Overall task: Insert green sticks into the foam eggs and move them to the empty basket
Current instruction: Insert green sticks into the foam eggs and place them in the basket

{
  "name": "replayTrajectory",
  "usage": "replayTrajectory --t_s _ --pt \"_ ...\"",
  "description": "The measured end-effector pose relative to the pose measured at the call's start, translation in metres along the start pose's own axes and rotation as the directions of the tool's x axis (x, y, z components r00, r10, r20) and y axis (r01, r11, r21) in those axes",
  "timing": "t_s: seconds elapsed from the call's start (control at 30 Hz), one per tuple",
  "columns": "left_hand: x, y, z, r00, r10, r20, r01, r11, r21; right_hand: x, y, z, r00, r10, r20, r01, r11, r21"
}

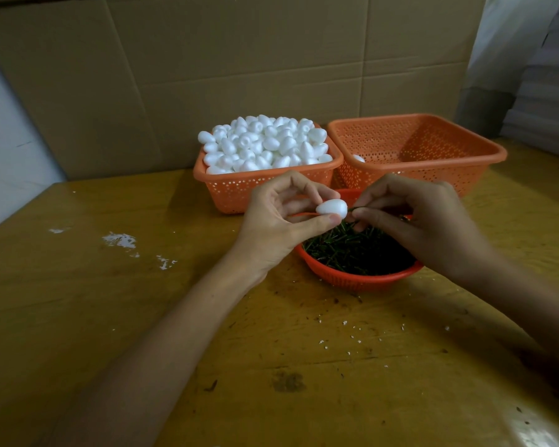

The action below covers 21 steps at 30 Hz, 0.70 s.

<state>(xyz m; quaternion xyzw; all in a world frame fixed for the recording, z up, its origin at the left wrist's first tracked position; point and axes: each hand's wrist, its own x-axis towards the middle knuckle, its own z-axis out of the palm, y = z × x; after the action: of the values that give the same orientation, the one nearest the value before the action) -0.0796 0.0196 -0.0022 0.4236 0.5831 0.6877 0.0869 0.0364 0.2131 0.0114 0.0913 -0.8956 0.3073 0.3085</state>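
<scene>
Tabletop (110, 317) bears three baskets (497, 155); left hand (271, 227) grips one egg (331, 208), right hand (426, 227) stick (360, 208).

Both forearms come in from below, hands almost meeting. Left hand (281, 221) pinches a foam egg (331, 209) with thumb and fingers; right hand (423, 221) pinches a green stick (357, 208), fingers curled.

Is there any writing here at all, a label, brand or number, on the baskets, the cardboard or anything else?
None can be read. The cardboard, the full basket, the near-empty basket and the red bowl are plain; the foam egg that the left hand holds and the green stick that the right hand pinches bear no marks.
</scene>
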Motion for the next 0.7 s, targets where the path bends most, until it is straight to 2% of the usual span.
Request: replayTrajectory --t_s 0.37,0.7 --pt "-0.0008 0.0004 -0.0007 1.0 -0.005 0.019 0.005 1.0 0.01 -0.0021 -0.0064 0.003 1.0 0.0 0.026 0.002 0.998 -0.068" --pt "-0.0011 -0.0014 0.002 0.999 -0.023 -0.024 0.022 0.999 -0.047 -0.0005 0.0005 0.0038 0.996 0.019 0.091 -0.019 1.0 -0.002"
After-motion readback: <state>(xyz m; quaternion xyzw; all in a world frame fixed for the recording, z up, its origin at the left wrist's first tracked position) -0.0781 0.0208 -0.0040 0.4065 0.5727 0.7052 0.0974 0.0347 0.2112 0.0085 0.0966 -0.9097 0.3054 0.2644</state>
